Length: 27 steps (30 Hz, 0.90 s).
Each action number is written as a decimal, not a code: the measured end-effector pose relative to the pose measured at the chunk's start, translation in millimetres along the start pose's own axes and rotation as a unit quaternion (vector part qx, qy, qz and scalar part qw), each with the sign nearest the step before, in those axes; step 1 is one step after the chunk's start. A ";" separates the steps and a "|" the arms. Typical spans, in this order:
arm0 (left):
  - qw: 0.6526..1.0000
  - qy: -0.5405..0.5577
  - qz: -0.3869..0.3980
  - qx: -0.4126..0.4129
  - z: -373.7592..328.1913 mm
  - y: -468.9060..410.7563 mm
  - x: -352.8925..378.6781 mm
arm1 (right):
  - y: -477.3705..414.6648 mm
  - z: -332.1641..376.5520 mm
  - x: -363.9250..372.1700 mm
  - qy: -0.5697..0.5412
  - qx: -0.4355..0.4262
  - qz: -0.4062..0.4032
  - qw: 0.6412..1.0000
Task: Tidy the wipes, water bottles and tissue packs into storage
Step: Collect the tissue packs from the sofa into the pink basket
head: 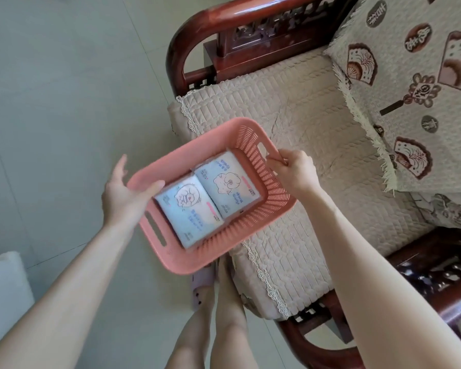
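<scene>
Below both hands, beige quilted cushion (pixel 304 123) on a dark red wooden sofa, pink slotted plastic basket (pixel 266 198) between the hands over its edge, two pale blue tissue packs (pixel 192 209) inside, right hand (pixel 296 169) pinching the rim, left hand (pixel 125 193) open, thumb on the rim.

Pink slotted plastic basket (pixel 253 209), rectangular, handle cutouts at both short ends, tilted, sticking out over the front edge of the cushion. Inside: two tissue packs flat on the bottom, side by side and touching. Both pale blue with cartoon prints, faces up: near pack (pixel 190 213), far pack (pixel 228 183). Slightly blurred.
</scene>
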<state>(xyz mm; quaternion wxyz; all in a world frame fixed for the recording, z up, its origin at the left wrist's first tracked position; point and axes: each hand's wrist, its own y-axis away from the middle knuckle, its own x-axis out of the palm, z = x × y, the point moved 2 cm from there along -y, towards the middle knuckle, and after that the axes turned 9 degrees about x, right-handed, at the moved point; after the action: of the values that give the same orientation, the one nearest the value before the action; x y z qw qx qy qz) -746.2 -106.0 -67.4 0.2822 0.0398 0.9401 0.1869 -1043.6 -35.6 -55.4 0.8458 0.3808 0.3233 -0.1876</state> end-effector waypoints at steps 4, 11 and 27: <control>0.989 0.080 0.100 -0.076 11.8 14.8 10.9 | 8.1 -28.4 -2.2 -0.073 0.064 -0.049 0.994; 0.993 0.077 0.078 0.038 -14.4 30.0 37.2 | 33.5 -59.6 -18.2 -0.177 0.140 -0.083 0.971; 0.943 0.074 0.225 0.235 -157.1 130.5 110.6 | 152.4 -165.3 -152.9 -0.287 0.192 -0.229 0.910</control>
<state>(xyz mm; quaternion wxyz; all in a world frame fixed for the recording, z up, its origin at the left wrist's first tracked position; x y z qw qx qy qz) -928.6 -16.8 45.4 0.1447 0.3015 0.9422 0.0219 -1134.6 199.3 46.9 0.7465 0.3805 0.1025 -0.5361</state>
